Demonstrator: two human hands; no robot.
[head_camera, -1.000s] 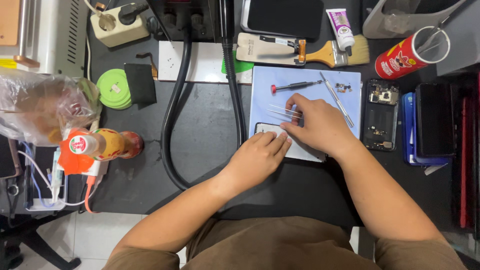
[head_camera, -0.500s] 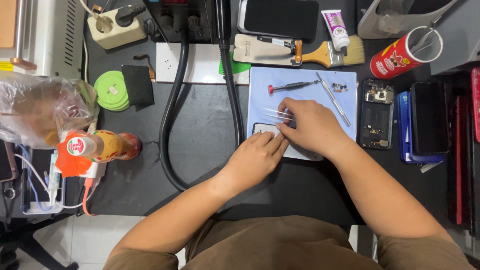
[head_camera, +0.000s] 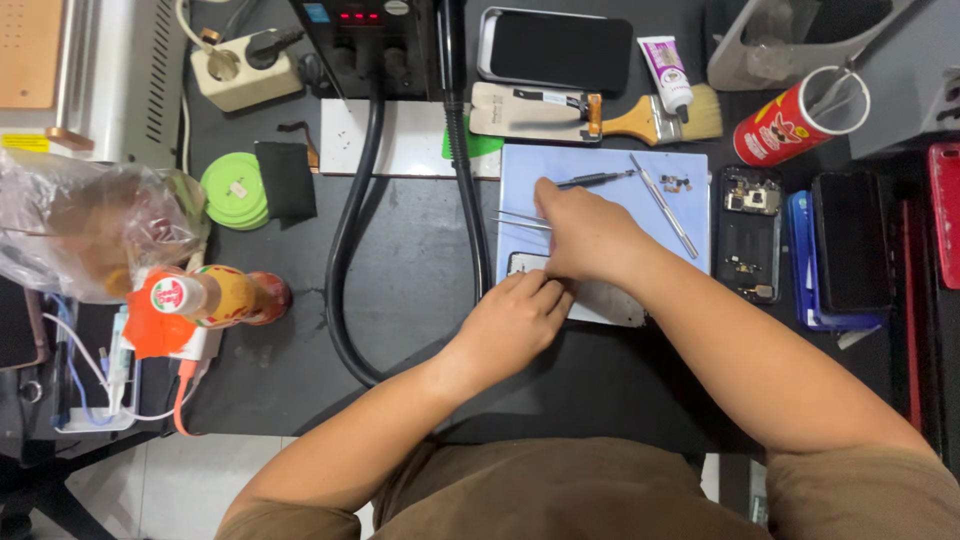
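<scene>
Two hands meet over a phone (head_camera: 590, 295) lying on the near edge of the pale blue mat (head_camera: 610, 165), at the middle of my dark workbench (head_camera: 420, 290). My left hand (head_camera: 515, 320) rests curled on the phone's near left corner, fingers bent onto its edge, pinning it rather than lifting it. My right hand (head_camera: 590, 235) is closed down over the phone's upper part with a pair of tweezers (head_camera: 515, 220) poking out to the left from under the fingers — how tightly it pinches them I cannot tell.

Compared with a second ago, the right hand has crept a little up and to the left across the mat, the tweezer tips now well clear of the palm, while the left hand has barely shifted. I read that as fine work on the phone going on, not finished.

Around it: a small screwdriver (head_camera: 595, 180) and a thin metal pry tool (head_camera: 663, 205) on the mat, an opened phone body (head_camera: 748, 235) just to the right, a paintbrush (head_camera: 655, 118) and a red can (head_camera: 795, 118) behind, and a black hose (head_camera: 345, 260) curving across the bench to the left.
</scene>
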